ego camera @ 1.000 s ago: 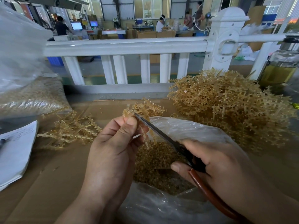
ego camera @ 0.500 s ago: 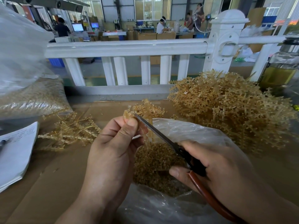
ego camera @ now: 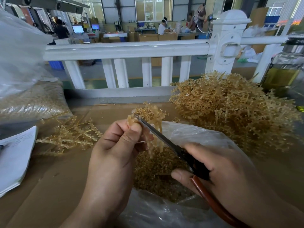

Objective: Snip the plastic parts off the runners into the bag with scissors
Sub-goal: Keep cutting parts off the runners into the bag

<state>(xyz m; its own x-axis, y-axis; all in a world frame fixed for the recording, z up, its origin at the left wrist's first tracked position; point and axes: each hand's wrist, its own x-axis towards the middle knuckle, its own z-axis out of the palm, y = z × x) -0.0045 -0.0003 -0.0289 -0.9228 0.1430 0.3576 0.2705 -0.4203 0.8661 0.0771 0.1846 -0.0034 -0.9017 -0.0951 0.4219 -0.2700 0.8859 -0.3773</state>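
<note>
Little has shifted in the last half second: both hands hold station and the scissors' tip remains at the runner.

Head view: the left hand [ego camera: 115, 153] pinches the runner [ego camera: 151, 116] between thumb and curled fingers, above the open bag [ego camera: 197, 134] at centre. The right hand [ego camera: 222, 170] grips the scissors [ego camera: 158, 134]. It hides the handles, the red-brown loop is cut off at 5 o'clock, and the blade gap cannot be judged. Snipped parts [ego camera: 158, 175] lie inside the bag. Uncut runners are heaped [ego camera: 230, 112] at 2 o'clock on the cardboard surface [ego camera: 49, 186]. A white railing [ego camera: 125, 50] at 12 o'clock fronts a workshop.
</note>
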